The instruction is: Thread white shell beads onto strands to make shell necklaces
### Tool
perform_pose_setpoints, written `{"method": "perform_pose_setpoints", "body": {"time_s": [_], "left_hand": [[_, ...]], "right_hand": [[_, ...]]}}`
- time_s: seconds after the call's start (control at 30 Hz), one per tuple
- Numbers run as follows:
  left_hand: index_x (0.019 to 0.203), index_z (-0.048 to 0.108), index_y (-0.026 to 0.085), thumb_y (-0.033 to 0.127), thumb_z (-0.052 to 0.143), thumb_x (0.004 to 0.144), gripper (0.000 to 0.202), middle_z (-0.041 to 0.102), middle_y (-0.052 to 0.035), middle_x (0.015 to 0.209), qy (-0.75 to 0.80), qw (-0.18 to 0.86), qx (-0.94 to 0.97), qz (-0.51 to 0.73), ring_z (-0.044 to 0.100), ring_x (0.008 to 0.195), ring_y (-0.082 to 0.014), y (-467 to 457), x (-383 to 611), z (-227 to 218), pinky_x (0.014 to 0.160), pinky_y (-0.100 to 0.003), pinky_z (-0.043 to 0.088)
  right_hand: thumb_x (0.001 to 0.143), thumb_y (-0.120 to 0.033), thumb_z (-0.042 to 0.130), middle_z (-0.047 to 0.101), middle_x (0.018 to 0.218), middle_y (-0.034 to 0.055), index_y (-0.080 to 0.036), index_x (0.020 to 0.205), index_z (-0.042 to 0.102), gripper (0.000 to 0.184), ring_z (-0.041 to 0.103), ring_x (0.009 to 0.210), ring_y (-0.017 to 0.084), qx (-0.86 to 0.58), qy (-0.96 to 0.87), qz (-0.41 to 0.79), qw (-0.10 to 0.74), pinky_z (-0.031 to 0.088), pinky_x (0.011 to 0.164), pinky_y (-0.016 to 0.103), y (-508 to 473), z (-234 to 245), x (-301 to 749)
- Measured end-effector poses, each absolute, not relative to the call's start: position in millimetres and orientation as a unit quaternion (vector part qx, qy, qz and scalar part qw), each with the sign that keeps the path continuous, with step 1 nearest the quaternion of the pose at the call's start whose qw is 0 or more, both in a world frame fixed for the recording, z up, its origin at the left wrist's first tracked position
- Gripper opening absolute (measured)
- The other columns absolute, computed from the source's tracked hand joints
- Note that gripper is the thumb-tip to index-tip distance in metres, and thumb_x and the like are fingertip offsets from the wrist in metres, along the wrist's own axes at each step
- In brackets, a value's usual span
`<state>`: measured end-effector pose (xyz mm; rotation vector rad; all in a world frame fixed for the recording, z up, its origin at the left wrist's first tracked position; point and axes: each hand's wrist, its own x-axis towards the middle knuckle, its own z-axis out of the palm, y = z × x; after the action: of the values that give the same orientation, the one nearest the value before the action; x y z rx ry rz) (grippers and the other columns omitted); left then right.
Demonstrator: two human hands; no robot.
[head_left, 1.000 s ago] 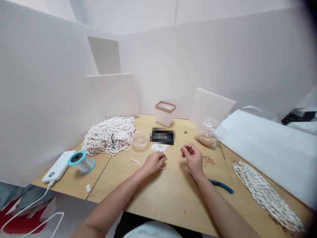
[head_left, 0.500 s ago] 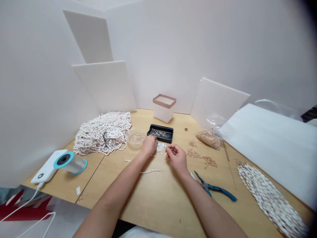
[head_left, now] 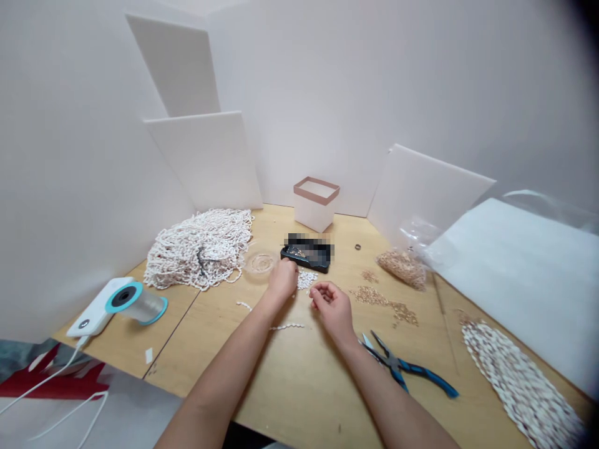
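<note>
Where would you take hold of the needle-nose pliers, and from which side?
Probably around the blue handles, with the right hand, from above and the right: the needle-nose pliers lie open, nose pointing away, handles splayed nearward, and the right forearm crowds their left.

The left hand [head_left: 283, 279] has moved forward, just beside the black tray [head_left: 313, 267]

Pale walls [head_left: 355, 93] meet behind a wooden table [head_left: 299, 380].

Bare forearms [head_left: 236, 355] extend from the lower edge to mid-frame, the left hand [head_left: 283, 278] back upward, the right hand [head_left: 334, 307] loosely curled, slightly lower.
</note>
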<state>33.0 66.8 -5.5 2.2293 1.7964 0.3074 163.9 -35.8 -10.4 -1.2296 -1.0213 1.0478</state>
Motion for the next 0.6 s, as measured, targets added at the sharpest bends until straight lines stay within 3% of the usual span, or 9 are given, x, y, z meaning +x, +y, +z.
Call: {"method": "perform_pose_setpoints", "body": {"time_s": [0.17, 0.33, 0.5, 0.6], "left_hand": [[0.078, 0.069, 0.008, 0.005, 0.055, 0.078, 0.014, 0.066, -0.0199, 0.088, 0.618, 0.181, 0.749, 0.158, 0.063, 0.087, -0.0256, 71.2, 34.3, -5.8, 0.082, -0.034, 0.044], [0.067, 0.065, 0.01, 0.002, 0.054, 0.078, 0.018, 0.063, -0.0177, 0.078, 0.59, 0.192, 0.758, 0.201, 0.062, 0.091, -0.0299, 73.9, 35.9, -6.0, 0.085, -0.037, 0.042], [0.074, 0.066, 0.011, 0.005, 0.054, 0.08, 0.015, 0.064, -0.0201, 0.093, 0.556, 0.198, 0.777, 0.22, 0.059, 0.098, -0.0296, 64.9, 24.2, -5.0, 0.09, -0.039, 0.041], [0.078, 0.067, 0.013, 0.012, 0.055, 0.083, 0.013, 0.065, -0.0171, 0.095, 0.534, 0.219, 0.78, 0.242, 0.059, 0.096, -0.0261, 60.7, 15.2, -1.1, 0.091, -0.037, 0.042]], "right_hand": [[0.081, -0.043, 0.067, 0.064, 0.073, 0.0035, -0.017, 0.085, 0.063, 0.026, 0.058, 0.061, 0.016, -0.527, -0.452, 0.432, 0.576, 0.046, 0.059, 0.027, -35.8, -9.6, 162.1], [0.081, -0.044, 0.068, 0.065, 0.073, 0.0035, -0.018, 0.082, 0.064, 0.026, 0.057, 0.06, 0.016, -0.528, -0.478, 0.412, 0.568, 0.046, 0.059, 0.027, -32.9, -0.7, 156.1], [0.073, -0.048, 0.073, 0.064, 0.068, 0.0028, -0.017, 0.078, 0.063, 0.032, 0.056, 0.056, 0.015, -0.519, -0.467, 0.44, 0.565, 0.045, 0.055, 0.027, -14.9, 15.7, 148.6], [0.066, -0.05, 0.077, 0.064, 0.064, 0.0024, -0.017, 0.077, 0.063, 0.037, 0.054, 0.053, 0.014, -0.511, -0.433, 0.461, 0.583, 0.043, 0.051, 0.026, -1.1, 24.3, 145.8]]}}
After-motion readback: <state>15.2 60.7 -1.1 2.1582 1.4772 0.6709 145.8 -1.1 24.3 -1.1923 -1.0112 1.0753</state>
